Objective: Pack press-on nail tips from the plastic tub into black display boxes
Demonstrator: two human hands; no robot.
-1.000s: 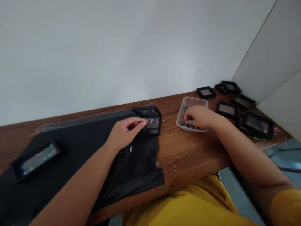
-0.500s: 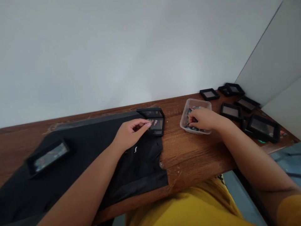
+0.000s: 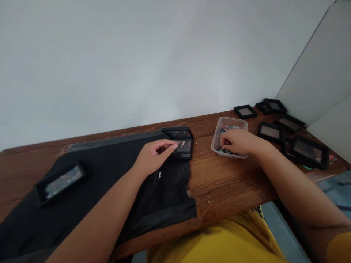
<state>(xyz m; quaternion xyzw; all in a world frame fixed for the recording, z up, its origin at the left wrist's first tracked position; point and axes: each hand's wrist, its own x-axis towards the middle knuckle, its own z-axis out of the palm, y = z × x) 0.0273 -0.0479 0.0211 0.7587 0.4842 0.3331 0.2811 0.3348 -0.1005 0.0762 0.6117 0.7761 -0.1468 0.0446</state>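
My left hand [image 3: 155, 155] is pinched at the left part of an opened black case [image 3: 187, 149], whose hinged lid stands raised at the back. Small pinkish pieces lie inside the case; what my fingertips grip is too small to tell. My right hand [image 3: 236, 141] reaches into a clear plastic tub [image 3: 215, 137], its fingers curled together among many small dark and coloured pieces [image 3: 229, 128]. Whether a piece is between those fingers is hidden.
A black sheet [image 3: 109, 160] covers the table's left part, bearing another black case [image 3: 60, 182] with a clear window and a white scrap [image 3: 159, 174]. Several black cases [image 3: 271, 131] lie at the right. A pale wall [image 3: 137, 65] rises behind the wooden table [image 3: 219, 186].
The whole view has shifted slightly. My right hand has moved a little within the tub, showing more pieces at its back. My left hand keeps its pinch at the case.
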